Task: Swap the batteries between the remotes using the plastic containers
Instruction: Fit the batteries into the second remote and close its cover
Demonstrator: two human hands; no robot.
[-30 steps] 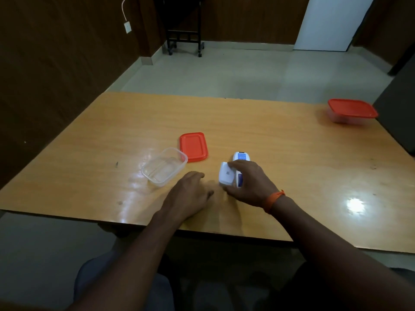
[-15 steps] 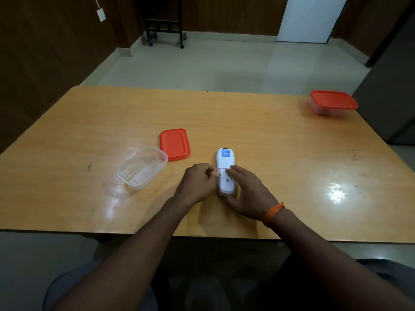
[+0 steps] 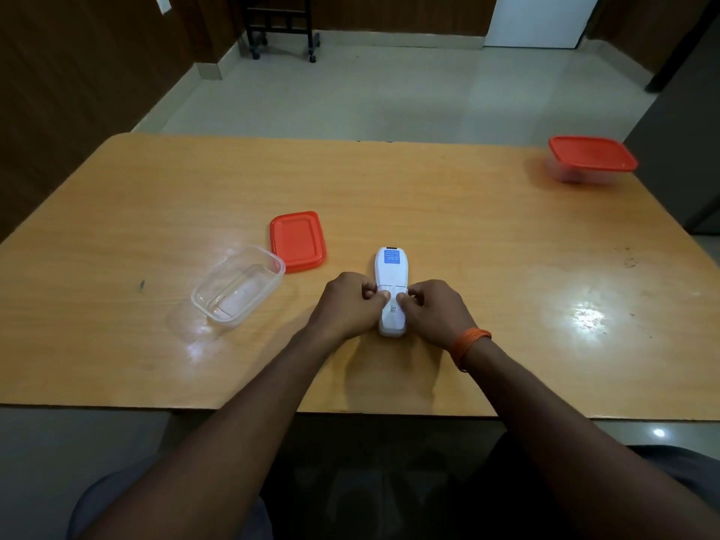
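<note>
A white remote (image 3: 391, 272) lies face down on the wooden table (image 3: 428, 196), its blue label at the far end. My left hand (image 3: 346, 305) grips its left side and my right hand (image 3: 432, 309) its right side, both thumbs pressing on the back cover near the middle. An open clear plastic container (image 3: 237, 286) sits to the left, looking empty. Its red lid (image 3: 298, 240) lies flat just beyond it. A second clear container with a red lid (image 3: 592, 157) on it stands at the far right of the table; its contents are unclear.
A dark cabinet edge (image 3: 678, 150) rises beside the table's right side. A black wheeled stand (image 3: 282, 25) is on the floor past the table. Bright light glare sits on the tabletop at right.
The remote went from tilted under my right hand to lying flat and straight. My left hand moved in from the table and took its left side; both thumbs are now on the back cover.
</note>
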